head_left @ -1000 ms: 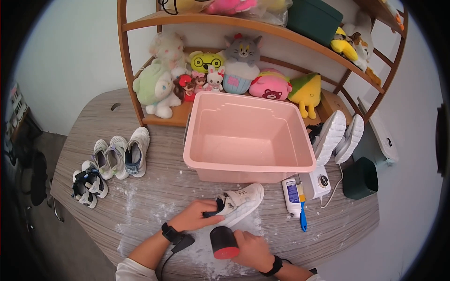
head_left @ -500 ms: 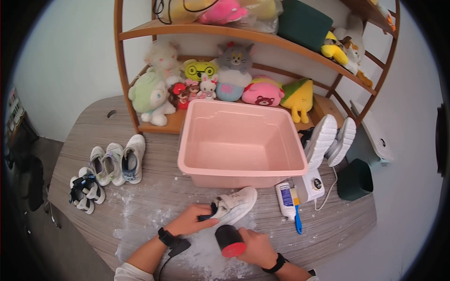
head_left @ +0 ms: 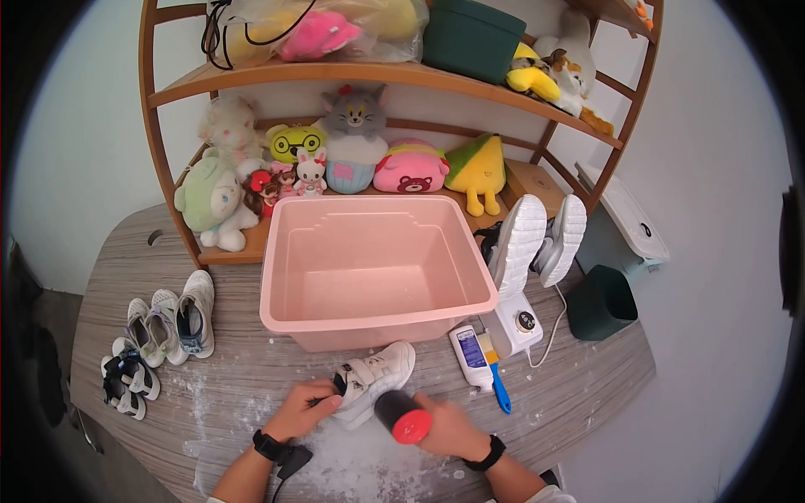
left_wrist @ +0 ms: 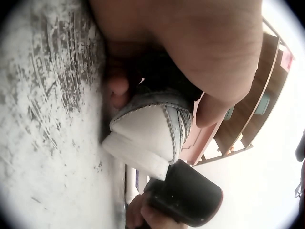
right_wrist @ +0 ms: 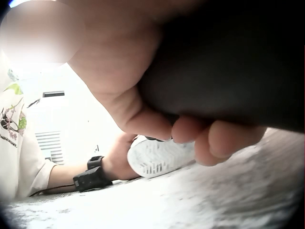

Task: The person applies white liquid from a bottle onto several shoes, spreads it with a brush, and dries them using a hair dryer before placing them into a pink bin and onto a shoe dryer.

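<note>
In the head view a white child's shoe point(head_left: 381, 375) with strap and dark lining points its toe up and right over the powdery table. My left hand point(head_left: 300, 411) grips it at the heel opening. The left wrist view shows the shoe's pale heel point(left_wrist: 143, 131) below the hand point(left_wrist: 190, 43). My right hand point(head_left: 453, 429) grips a thick black cylindrical device point(head_left: 392, 409) with a round red end, held close beside the shoe's side. In the right wrist view the fingers point(right_wrist: 228, 140) curl round the device's black body point(right_wrist: 233, 67); the shoe's sole point(right_wrist: 159, 157) shows beyond.
A pink bin point(head_left: 377, 323) stands behind the shoe. To the right are a white bottle point(head_left: 472, 356), a blue-handled brush point(head_left: 499, 381), a white device point(head_left: 511, 323) with upturned shoes point(head_left: 520, 243) and a dark green bin point(head_left: 601, 306). More shoes point(head_left: 194, 314) stand left; plush toys point(head_left: 411, 168) fill the shelf behind.
The head view has swung so the scene sits further left. The black device has moved forward and right along the shoe, nearer its side. Both hands keep their grips.
</note>
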`<state>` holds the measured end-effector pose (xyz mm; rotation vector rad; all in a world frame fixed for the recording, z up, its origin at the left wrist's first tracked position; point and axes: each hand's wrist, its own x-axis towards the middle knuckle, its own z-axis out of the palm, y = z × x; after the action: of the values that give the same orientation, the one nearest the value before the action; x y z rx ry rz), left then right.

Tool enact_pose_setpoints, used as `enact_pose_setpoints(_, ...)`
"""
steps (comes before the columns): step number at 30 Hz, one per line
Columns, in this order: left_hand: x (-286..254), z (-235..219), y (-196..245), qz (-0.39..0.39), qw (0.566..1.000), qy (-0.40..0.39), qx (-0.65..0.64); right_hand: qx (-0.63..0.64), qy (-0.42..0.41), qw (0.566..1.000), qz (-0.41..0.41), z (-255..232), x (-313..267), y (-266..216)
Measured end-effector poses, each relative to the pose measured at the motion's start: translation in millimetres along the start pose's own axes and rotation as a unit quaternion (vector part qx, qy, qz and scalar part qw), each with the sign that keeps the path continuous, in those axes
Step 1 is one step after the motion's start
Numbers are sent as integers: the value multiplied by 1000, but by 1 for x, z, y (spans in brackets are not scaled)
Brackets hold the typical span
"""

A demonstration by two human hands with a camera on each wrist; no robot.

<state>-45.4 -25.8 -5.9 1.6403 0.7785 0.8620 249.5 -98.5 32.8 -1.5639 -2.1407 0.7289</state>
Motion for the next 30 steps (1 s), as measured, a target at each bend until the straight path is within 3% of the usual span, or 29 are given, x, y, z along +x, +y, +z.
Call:
enact_pose_setpoints(4, 0, -1, 9, -14, 1000, 21, 5, 28, 47, 998, 17, -13, 6, 12)
enact_pose_setpoints(10, -4, 2, 8, 65, 993, 72, 69, 51, 136, 986, 80, -27, 11, 17)
enact_pose_setpoints(12, 2, 2, 16, 188, 958, 83, 199, 77, 169, 979, 90, -28, 12, 20)
enact_pose_setpoints(15, 3, 8, 29, 221, 936, 107, 251, 108, 182, 973, 97, -30, 14, 18)
enact_pose_setpoints(20, 1, 7, 21, 166, 958, 116, 203, 109, 123, 979, 123, -33, 15, 24)
enact_pose_setpoints(24, 4, 9, 17, 132, 963, 167, 165, 137, 139, 976, 100, -36, 14, 22)
enact_pose_setpoints(28, 5, 11, 3, 42, 955, 245, 161, 196, 99, 963, 155, -33, 16, 34)
enact_pose_setpoints(30, 6, 9, 1, 40, 950, 232, 203, 205, 79, 957, 191, -33, 16, 34)
